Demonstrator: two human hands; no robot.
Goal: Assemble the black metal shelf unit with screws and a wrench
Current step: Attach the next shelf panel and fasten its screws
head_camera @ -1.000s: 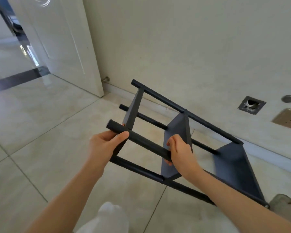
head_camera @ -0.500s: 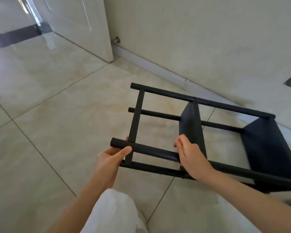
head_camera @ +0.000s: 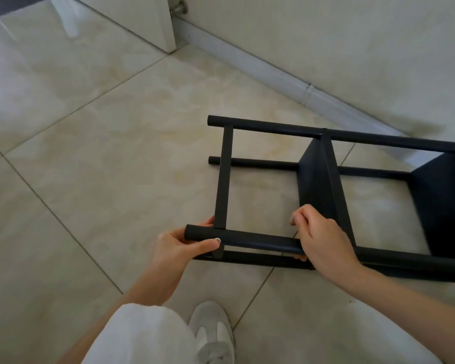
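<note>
Lay on its side over the tiled floor (head_camera: 116, 158), the black shelf unit (head_camera: 318, 185), near the wall's skirting (head_camera: 273, 72). Held by its nearest post: left hand (head_camera: 179, 248) wrapped about the post's end, right hand (head_camera: 321, 240) curled round it beside the middle shelf panel (head_camera: 315, 179). Probably being laid down or turned for fastening; next, likely fetching screws and wrench, neither visible.

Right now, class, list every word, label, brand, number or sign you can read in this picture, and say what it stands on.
None can be read.
Black shelf unit, held by the left hand and right hand: plain, no lettering shows.
Grey shoe: no legible brand.
Floor tiles, door and wall: unmarked.
</note>
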